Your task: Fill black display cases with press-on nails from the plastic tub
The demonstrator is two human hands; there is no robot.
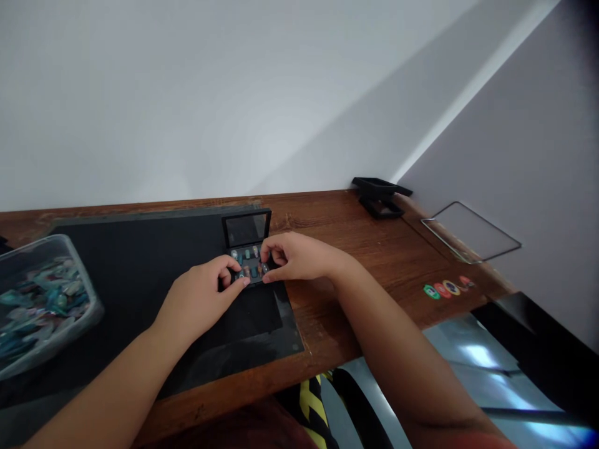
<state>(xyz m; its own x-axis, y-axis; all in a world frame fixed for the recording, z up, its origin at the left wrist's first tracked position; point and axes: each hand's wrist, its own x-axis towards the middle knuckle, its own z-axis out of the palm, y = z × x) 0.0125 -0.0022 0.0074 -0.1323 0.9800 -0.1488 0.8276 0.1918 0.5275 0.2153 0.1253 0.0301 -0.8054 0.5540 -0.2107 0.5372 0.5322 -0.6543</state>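
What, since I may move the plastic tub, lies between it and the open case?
In the head view, black mat, with the left hand above it.

The left grip [199, 296] and right grip [302, 255] were bare, with rounded knuckles and slender fingers. The left forearm [135, 358] and right forearm [388, 318] were bare too, narrow at the wrist and fuller toward the elbow. A reddish-orange sleeve [463, 438] showed at the bottom edge, by the right elbow. Dark maroon cloth [234, 429] showed between the arms, its cut lost in shadow.
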